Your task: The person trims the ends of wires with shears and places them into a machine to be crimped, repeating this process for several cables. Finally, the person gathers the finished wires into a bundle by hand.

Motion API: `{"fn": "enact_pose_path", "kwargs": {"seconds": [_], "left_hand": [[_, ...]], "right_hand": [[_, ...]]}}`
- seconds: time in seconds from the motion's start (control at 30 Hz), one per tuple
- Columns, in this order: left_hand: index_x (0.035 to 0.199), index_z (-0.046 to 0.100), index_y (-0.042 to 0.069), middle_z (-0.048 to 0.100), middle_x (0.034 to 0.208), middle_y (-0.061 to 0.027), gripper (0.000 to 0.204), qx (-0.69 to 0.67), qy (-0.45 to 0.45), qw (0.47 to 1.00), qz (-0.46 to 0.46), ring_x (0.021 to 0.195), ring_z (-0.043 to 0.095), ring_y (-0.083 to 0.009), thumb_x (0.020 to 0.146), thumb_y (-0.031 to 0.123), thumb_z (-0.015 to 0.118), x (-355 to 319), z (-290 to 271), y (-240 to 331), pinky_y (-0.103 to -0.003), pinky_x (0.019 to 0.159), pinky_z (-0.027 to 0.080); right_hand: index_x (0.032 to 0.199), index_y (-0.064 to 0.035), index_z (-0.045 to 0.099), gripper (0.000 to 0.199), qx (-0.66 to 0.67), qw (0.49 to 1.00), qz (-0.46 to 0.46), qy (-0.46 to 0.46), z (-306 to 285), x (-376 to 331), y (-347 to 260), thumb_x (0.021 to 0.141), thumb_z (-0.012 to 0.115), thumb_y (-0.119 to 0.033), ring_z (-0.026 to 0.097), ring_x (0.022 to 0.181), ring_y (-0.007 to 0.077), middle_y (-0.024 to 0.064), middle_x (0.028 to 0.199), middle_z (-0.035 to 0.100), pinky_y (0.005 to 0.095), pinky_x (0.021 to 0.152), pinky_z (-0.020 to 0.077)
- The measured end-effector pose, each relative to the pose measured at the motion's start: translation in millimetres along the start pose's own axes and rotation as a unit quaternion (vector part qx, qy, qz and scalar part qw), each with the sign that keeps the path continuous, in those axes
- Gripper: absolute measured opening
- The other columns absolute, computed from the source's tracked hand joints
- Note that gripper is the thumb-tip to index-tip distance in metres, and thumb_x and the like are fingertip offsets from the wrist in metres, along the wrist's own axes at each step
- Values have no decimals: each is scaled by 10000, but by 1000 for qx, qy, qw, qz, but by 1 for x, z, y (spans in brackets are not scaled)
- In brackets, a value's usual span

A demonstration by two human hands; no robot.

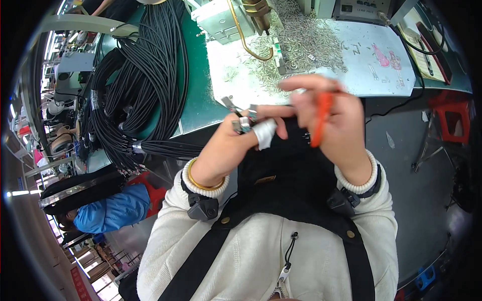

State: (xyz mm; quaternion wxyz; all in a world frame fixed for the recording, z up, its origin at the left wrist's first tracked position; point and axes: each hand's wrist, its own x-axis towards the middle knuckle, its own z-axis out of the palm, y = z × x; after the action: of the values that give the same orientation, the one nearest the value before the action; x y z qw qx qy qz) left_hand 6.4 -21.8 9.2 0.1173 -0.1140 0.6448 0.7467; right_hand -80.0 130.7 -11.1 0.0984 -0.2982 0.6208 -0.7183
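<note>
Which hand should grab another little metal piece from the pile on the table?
Probably the right hand. It is raised nearer the pile of metal pieces, and holds only an orange tool. The left hand, with a taped finger, already pinches metal connectors.

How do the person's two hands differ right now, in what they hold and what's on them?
The left hand pinches small metal connector pieces; the right hand grips an orange tool.
The left hand has a white-taped finger; no tape shows on the right hand.
The left wrist carries a gold bangle; none shows on the right wrist.
Both hands are raised close together, above the green bench, and come out of cream knit sleeves.
</note>
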Motion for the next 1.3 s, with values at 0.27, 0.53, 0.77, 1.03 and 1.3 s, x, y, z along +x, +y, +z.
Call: {"fn": "enact_pose_path", "kwargs": {"seconds": [0.27,0.53,0.77,1.03,1.3], "left_hand": [[939,556,38,562,823,11,141,9,-74,995,-71,756,496,-57,821,39,479,-1,2,-6,-207,659,384],[1054,464,51,529,891,-2,256,-17,-60,995,-79,742,486,-64,805,40,523,-4,5,-13,-196,660,382],[1035,438,55,507,898,-14,268,-119,-45,990,-59,723,473,-66,789,32,544,-11,-9,-4,-186,602,380],[1091,412,21,512,905,-61,317,-191,4,972,138,769,505,-105,801,60,534,-15,-8,6,-203,663,409],[1125,439,-1,550,916,-78,288,88,60,993,46,768,511,-110,847,69,470,-19,-9,-9,-225,689,422]], "right_hand": [[853,38,575,105,121,958,221,-140,7,1,-6,783,575,-40,491,508,77,39,607,531,193,466,391],[860,38,585,146,41,984,127,-119,2,-8,16,802,570,-95,482,499,69,31,602,528,192,461,393],[881,34,587,179,67,979,168,-92,5,-15,14,807,566,-128,495,513,86,59,639,566,211,480,400],[893,28,574,218,10,972,31,-231,47,-40,46,733,654,-98,509,491,142,103,617,561,243,484,391],[878,15,578,150,-26,970,87,-224,42,-41,41,768,611,-81,523,518,131,98,648,573,241,493,398]]}}
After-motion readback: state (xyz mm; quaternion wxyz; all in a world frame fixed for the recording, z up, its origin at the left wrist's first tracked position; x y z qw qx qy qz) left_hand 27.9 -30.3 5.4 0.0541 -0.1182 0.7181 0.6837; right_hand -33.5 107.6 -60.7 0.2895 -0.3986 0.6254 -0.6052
